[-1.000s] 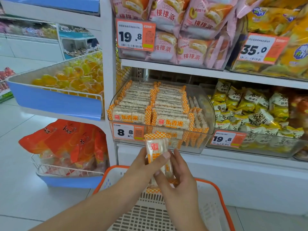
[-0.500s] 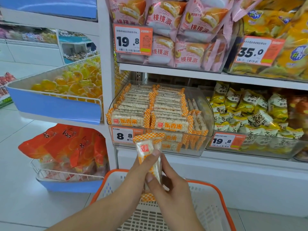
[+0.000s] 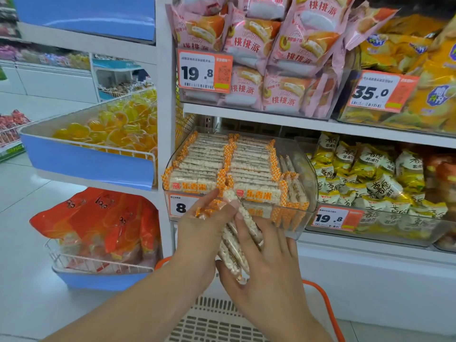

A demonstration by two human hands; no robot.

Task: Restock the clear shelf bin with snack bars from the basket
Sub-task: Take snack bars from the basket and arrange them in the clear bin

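A small stack of puffed-rice snack bars (image 3: 234, 240) in clear wrappers with orange checked ends sits tilted between both hands, just in front of the clear shelf bin (image 3: 306, 169). My left hand (image 3: 199, 233) grips the stack's upper end, thumb on top. My right hand (image 3: 266, 265) holds it from below and the right side, fingers curled round it. The bin holds two tidy rows of the same bars (image 3: 222, 169), plus a few standing upright at its right end. The white basket with an orange rim (image 3: 323, 299) lies below my arms.
A price tag reading 8 (image 3: 181, 206) hangs on the bin's front. To the right is a bin of yellow-and-white packets (image 3: 370, 178). Pink cake bags (image 3: 259, 53) fill the shelf above. A blue tray of orange jellies (image 3: 103, 134) and orange bags (image 3: 98, 220) stand at the left.
The stack of bars has risen from above the basket to the bin's front edge and tilted over. Both hands went up with it and the camera has come closer.
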